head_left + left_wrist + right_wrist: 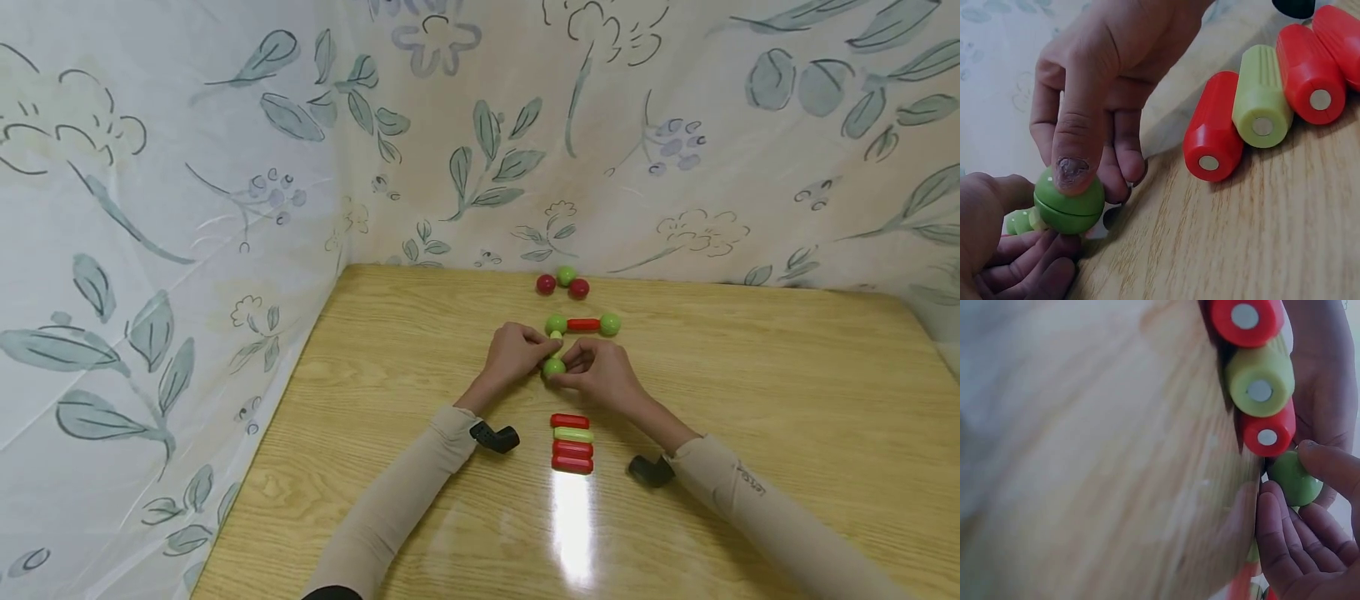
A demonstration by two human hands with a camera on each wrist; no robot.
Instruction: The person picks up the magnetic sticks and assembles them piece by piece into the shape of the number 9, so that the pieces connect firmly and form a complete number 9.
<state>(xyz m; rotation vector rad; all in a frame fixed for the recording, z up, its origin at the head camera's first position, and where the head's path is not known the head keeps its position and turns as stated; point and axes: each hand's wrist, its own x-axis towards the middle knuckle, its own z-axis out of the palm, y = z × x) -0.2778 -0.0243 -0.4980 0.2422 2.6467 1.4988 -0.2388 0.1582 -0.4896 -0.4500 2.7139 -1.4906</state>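
Both hands meet over a small magnetic construction at mid-table. My right hand (603,371) pinches a glossy green ball (553,368), its thumb on the ball's surface in the left wrist view. From the other side, my left hand (512,350) pinches a short yellow-green rod (556,353), which its fingers partly hide. This rod runs from the held ball towards another green ball (556,323). From there a red rod (583,324) extends right to a third green ball (610,324). In the left wrist view the held green ball (1069,206) shows a seam around it.
Nearer the body lies a row of loose rods: a red rod (570,421), a yellow-green rod (573,435) and two more red rods (572,457), with pale discs at their ends. Towards the patterned backdrop (480,167) sit two red balls (546,284) and a green ball (566,276).
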